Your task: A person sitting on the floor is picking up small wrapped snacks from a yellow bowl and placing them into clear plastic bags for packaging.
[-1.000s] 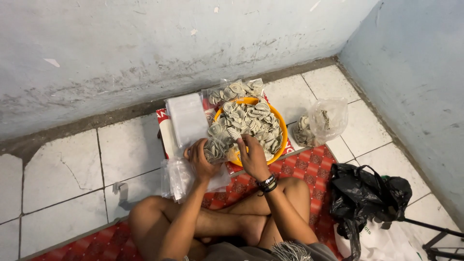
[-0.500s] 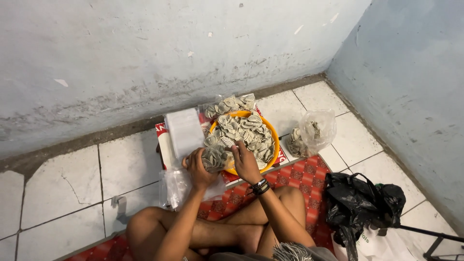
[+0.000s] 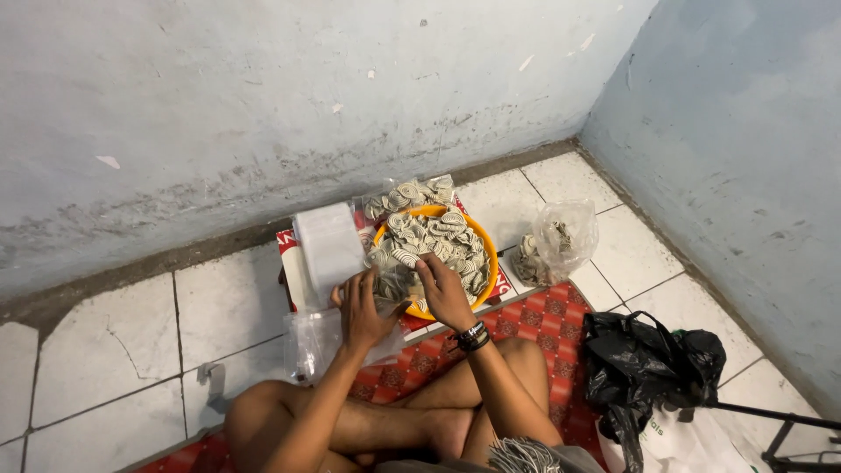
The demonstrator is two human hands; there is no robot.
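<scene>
Spiral-patterned pale crackers (image 3: 434,241) fill round orange plastic bowl (image 3: 487,254) on the red patterned mat (image 3: 534,320) before you. Your right hand (image 3: 445,289) grasps crackers at its near edge; your left hand (image 3: 363,307) grips a small clear bag (image 3: 390,282). Stack of clear bags (image 3: 328,245) just left.

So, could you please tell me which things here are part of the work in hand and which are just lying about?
In use:
- orange bowl of spiral snacks
- left hand and right hand at the bowl
- stack of clear bags

Lying about:
- black bag
- tied snack bag on the tiles
</scene>
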